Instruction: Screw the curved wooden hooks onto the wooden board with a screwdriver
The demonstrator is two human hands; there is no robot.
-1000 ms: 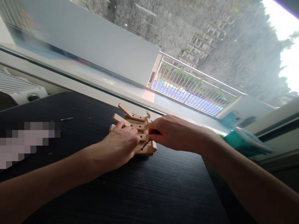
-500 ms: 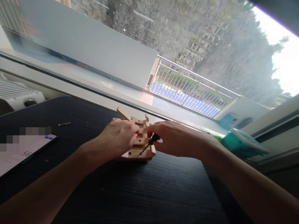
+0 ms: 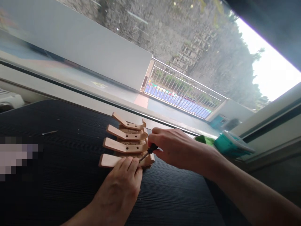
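I have the four wooden hooks side by side on a brown base (image 3: pixel 131 142), lying on the dark table (image 3: pixel 169 197) at the lower middle of the frame, where both hands reach them. My left hand (image 3: pixel 118 185) comes up from the bottom edge, fingers bunched together and clamped over the near side of the near hook (image 3: pixel 110 160); I judge that this keeps it from turning or sliding, though its underside is hidden from me. My right hand (image 3: pixel 172 146) comes in from the right with its fingers closed around the black handle of the driver (image 3: pixel 153 148). The shaft slants down to the left, its tip at the near hook just beside my left fingertips, likely so I can push against a braced spot. I cannot make out what the tip sits in. The other hooks (image 3: pixel 117 144), above the near one in frame, each show a pair of dark dots, screws or holes, I cannot tell which. A thin metal piece (image 3: pixel 50 132) lies well apart at the left, leaving my working side free.
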